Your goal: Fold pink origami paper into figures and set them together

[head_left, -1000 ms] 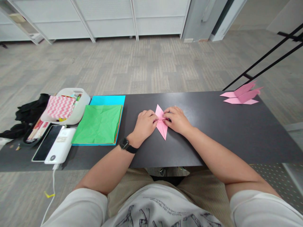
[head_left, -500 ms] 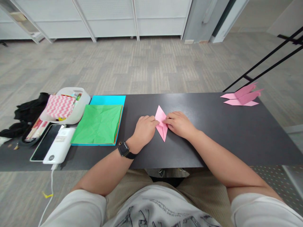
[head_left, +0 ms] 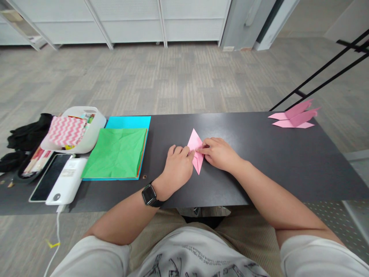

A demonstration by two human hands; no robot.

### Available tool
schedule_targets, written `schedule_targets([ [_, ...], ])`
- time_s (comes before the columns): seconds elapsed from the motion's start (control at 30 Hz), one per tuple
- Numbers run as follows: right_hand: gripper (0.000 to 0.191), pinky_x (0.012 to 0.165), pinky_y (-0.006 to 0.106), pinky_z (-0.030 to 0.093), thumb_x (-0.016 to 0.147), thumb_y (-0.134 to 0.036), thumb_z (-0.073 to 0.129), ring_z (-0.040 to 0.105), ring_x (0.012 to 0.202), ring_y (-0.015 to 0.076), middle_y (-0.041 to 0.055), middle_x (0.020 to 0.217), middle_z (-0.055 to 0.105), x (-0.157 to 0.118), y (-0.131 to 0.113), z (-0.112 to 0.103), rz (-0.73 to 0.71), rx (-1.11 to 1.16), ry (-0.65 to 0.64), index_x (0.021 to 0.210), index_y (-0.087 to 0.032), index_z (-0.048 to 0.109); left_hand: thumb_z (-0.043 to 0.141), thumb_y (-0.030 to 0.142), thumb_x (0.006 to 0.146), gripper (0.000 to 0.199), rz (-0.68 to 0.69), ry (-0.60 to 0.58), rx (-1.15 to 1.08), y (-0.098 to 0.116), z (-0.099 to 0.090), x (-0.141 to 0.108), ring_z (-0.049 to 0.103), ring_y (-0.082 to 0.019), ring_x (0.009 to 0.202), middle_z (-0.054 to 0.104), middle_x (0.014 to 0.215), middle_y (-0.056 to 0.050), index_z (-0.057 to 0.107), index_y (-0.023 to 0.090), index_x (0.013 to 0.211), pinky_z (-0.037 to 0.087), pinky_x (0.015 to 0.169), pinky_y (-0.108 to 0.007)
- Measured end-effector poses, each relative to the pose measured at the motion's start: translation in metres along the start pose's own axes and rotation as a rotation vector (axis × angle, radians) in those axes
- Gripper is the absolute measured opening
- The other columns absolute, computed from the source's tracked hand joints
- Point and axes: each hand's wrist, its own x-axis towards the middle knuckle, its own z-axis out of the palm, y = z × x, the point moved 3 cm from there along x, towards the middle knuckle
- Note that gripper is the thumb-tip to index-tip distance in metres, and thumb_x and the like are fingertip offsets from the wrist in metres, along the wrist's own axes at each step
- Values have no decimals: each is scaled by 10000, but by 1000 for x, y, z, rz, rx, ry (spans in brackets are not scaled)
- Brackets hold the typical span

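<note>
A pink folded paper, shaped like a narrow diamond, lies on the dark table with its points toward the far and near edges. My left hand, with a black watch on the wrist, presses its fingertips on the paper's left side. From the right, my right hand has its fingers closed on the paper's right edge near the middle. A small flap with a crease shows on the lower half. The fingers partly cover the middle of the paper.
Green paper lies on blue sheets at the left. Beyond it are a white basket, a phone, a white power bank with a cable, and black cloth. Pink folded paper pieces rest at the far right.
My left hand has shifted slightly down, its fingers more spread and raised. The flap on the paper's lower half looks different. The view has moved slightly.
</note>
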Motion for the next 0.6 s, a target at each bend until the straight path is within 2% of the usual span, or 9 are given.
schedule_targets([
  [0.23,335,863,396,459,975,-142,647,628,930,245,69,1022,720,-4,11,-16,137,-15,-44,1085,-340,893,541,229,1045,408,-19,-15,9,2,-2,2,607,-340,1169,709,1246,-135,693,190,1422,352,1214,-592],
  [0.4,352,866,397,486,951,-105,629,641,933,246,75,1029,742,-6,28,-14,170,-7,59,1074,-300,896,510,233,1060,421,-30,5,-4,4,-1,7,600,-334,1178,693,1218,-139,680,188,1443,310,1267,-603],
  [0.5,369,872,407,495,958,-99,604,632,940,252,81,1041,744,-5,33,-11,136,22,141,1095,-286,891,512,255,1066,434,-30,17,-14,7,2,11,596,-332,1186,675,1205,-147,665,176,1465,286,1292,-606],
  [0.6,384,896,413,494,952,-98,606,616,961,255,79,1051,733,-3,29,-6,37,74,148,1108,-306,887,527,283,1066,448,-22,21,-26,8,4,13,592,-333,1190,665,1198,-152,654,167,1480,274,1301,-616],
])
